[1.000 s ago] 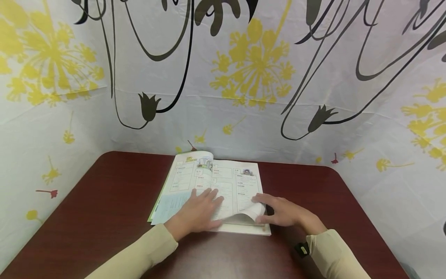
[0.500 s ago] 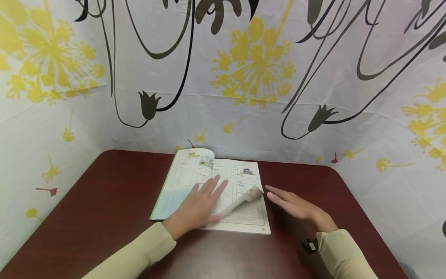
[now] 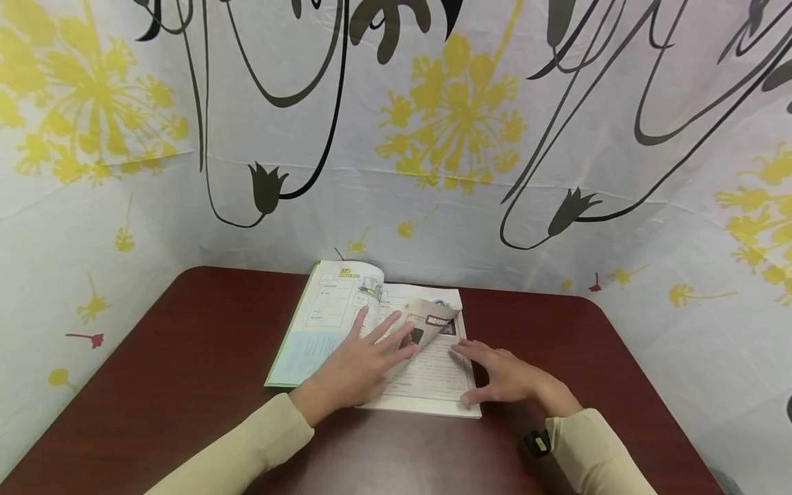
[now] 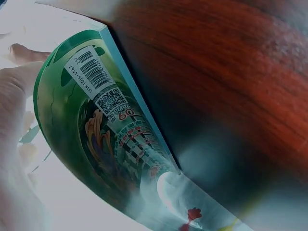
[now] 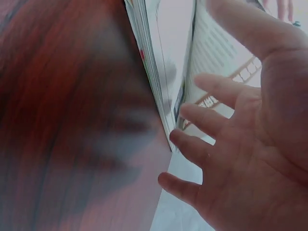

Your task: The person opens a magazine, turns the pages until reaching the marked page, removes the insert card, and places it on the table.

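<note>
Far L, you've got dark red wood-grain tabletop point(image 3: 155, 371), w/ your cream L sleeve point(image 3: 241, 447) over it at the bottom edge. Next, the magazine point(image 3: 328, 323): open, about mid-table, top edge near the table's back edge. Its L pg point(image 3: 331, 295) has boxed text, a lt-blue panel point(image 3: 306, 354) low down & a thin green border outside. L wrist view shows the green cover point(image 4: 57, 125) bowed up off the wood, w/ barcode point(image 4: 92, 72), QR code point(image 4: 111, 102) & "09". Your L hand point(image 3: 349, 371) lies across the L pg & gutter, fingers spread, pointing up-R; can't tell how hard it presses. By those fingertips a curled leaf point(image 3: 427, 313) stands bent back to the L, printed underside showing; contact w/ the fingers unclear. R of that, the text-filled R pg point(image 3: 442, 371) lies under the leaf. Your R hand point(image 3: 504, 375) is at the mag's R edge, fingers spread, thumb well apart from index; can't tell if it's touching paper. Then a dark wrist device point(image 3: 537, 443) w/ a yellow-green mark, your cream R sleeve point(image 3: 588, 440), & far R, white cloth point(image 3: 699, 364) w/ yellow floral prints.
</note>
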Demonstrator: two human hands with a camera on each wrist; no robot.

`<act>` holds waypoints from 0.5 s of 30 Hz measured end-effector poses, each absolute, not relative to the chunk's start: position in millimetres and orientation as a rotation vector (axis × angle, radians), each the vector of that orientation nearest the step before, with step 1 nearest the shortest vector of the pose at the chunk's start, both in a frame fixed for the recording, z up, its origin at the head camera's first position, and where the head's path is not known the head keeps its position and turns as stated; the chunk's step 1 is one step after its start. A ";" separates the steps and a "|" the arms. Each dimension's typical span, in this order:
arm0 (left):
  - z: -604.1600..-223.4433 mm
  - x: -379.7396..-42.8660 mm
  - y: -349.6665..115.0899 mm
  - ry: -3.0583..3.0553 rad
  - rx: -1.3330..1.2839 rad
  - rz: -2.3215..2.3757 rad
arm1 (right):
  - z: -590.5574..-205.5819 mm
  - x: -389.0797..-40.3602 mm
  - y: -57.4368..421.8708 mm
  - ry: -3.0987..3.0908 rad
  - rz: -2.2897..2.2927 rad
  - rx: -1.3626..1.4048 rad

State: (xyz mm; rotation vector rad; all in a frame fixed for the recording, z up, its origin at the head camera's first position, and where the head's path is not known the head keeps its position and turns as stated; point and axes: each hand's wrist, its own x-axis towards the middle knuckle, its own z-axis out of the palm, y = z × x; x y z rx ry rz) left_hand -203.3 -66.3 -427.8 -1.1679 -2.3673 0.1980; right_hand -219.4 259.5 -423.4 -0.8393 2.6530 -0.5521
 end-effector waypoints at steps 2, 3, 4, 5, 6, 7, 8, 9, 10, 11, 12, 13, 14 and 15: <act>-427.8 -203.3 -67.0 -2.366 -1.156 0.235 | -424.2 -219.5 257.5 2.621 -0.558 -0.890; -428.0 -203.5 -67.4 -2.367 -1.151 0.246 | -424.5 -219.6 256.9 2.607 -0.558 -0.911; -428.0 -203.7 -67.8 -2.368 -1.148 0.254 | -424.8 -219.7 256.3 2.593 -0.559 -0.915; -427.8 -203.9 -68.1 -2.369 -1.148 0.258 | -425.2 -220.0 256.0 2.580 -0.557 -0.914; -427.8 -204.1 -68.5 -2.372 -1.149 0.261 | -425.3 -220.1 255.5 2.569 -0.557 -0.912; -427.8 -204.2 -68.7 -2.376 -1.149 0.264 | -425.2 -220.3 255.0 2.560 -0.555 -0.903; -427.6 -204.3 -68.9 -2.381 -1.154 0.267 | -425.1 -220.6 254.6 2.553 -0.553 -0.891; -427.6 -204.4 -69.0 -2.387 -1.160 0.274 | -424.6 -220.7 254.1 2.549 -0.550 -0.881; -427.9 -204.6 -68.6 -2.391 -1.170 0.279 | -423.9 -220.7 253.5 2.546 -0.550 -0.861; -428.2 -204.7 -68.2 -2.398 -1.182 0.285 | -423.1 -220.8 252.8 2.546 -0.545 -0.856; -429.0 -204.9 -67.6 -2.407 -1.195 0.289 | -422.0 -220.7 251.8 2.546 -0.543 -0.854; -429.3 -205.0 -66.9 -2.412 -1.207 0.288 | -421.1 -220.7 250.9 2.545 -0.538 -0.851; -429.5 -204.9 -66.4 -2.417 -1.218 0.287 | -420.3 -220.7 249.9 2.545 -0.536 -0.847; -430.0 -204.9 -65.9 -2.418 -1.225 0.285 | -419.5 -220.5 248.9 2.549 -0.529 -0.849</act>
